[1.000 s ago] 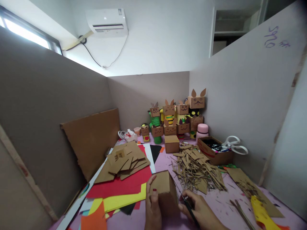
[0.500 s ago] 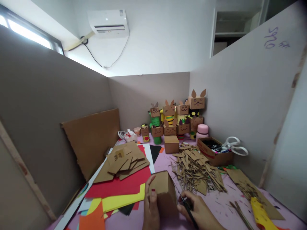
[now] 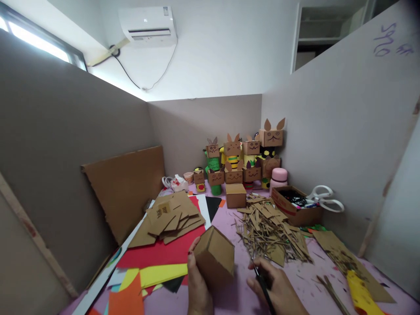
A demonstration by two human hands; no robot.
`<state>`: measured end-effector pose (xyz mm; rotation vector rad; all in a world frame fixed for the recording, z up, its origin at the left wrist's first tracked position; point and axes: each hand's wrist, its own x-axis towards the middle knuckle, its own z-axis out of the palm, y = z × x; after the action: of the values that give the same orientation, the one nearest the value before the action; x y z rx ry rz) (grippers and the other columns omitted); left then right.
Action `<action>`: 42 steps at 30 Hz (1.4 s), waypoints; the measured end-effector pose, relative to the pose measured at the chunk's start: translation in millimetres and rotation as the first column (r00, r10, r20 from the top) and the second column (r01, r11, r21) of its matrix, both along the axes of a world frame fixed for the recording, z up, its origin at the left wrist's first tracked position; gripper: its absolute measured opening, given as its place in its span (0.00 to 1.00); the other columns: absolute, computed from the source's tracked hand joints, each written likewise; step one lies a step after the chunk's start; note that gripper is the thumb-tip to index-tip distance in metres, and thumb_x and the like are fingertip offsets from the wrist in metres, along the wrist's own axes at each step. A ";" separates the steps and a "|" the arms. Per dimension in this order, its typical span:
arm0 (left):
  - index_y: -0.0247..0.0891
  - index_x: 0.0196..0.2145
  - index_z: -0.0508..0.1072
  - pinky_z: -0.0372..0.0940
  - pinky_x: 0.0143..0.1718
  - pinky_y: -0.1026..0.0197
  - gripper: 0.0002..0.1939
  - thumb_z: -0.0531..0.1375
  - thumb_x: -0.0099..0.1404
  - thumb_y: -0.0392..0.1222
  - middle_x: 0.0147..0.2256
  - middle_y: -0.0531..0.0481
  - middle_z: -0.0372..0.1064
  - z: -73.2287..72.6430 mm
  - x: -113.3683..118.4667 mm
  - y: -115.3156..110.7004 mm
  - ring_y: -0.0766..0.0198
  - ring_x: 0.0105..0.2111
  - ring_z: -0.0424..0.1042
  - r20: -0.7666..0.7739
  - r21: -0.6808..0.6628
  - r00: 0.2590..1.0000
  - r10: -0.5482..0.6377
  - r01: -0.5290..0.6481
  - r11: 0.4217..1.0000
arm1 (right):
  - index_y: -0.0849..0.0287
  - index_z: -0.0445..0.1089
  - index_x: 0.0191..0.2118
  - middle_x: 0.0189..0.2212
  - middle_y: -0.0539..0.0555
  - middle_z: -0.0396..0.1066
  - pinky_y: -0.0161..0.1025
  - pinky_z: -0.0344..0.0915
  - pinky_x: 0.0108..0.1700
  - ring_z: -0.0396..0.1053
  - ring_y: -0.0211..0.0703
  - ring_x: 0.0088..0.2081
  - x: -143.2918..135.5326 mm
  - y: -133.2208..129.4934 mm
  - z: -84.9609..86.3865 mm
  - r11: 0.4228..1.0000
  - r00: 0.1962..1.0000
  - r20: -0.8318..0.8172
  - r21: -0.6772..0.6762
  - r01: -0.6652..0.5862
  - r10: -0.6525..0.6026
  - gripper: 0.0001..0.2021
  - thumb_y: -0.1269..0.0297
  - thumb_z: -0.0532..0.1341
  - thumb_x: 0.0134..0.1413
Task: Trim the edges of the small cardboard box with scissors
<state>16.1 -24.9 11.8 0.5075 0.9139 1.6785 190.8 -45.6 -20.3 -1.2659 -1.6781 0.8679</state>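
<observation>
1. Head view: the left hand (image 3: 198, 288) clamps the cardboard box (image 3: 215, 258), now tilted up compared with before, near the table's front edge.
2. The right hand (image 3: 278, 291) is closed on a black pen (image 3: 264, 288).

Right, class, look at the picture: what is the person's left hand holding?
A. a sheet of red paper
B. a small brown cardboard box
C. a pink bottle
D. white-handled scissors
B: the left hand grips a small brown cardboard box, lifted and tilted above the coloured paper sheets, while the right hand holds a thin dark tool.
</observation>
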 end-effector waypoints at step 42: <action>0.41 0.54 0.67 0.69 0.44 0.52 0.29 0.53 0.61 0.60 0.38 0.45 0.79 7.2 4.0 -16.0 0.52 0.41 0.77 0.257 -0.014 0.962 -0.092 0.099 0.995 | 0.47 0.65 0.56 0.31 0.53 0.75 0.34 0.69 0.28 0.75 0.45 0.29 5.6 -35.4 -5.0 0.828 0.852 0.519 0.508 -0.239 -0.073 0.23 0.61 0.61 0.54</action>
<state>20.1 -40.9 19.0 0.3022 0.7100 1.5982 196.4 -80.9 -25.3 -1.0536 -2.2169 0.0178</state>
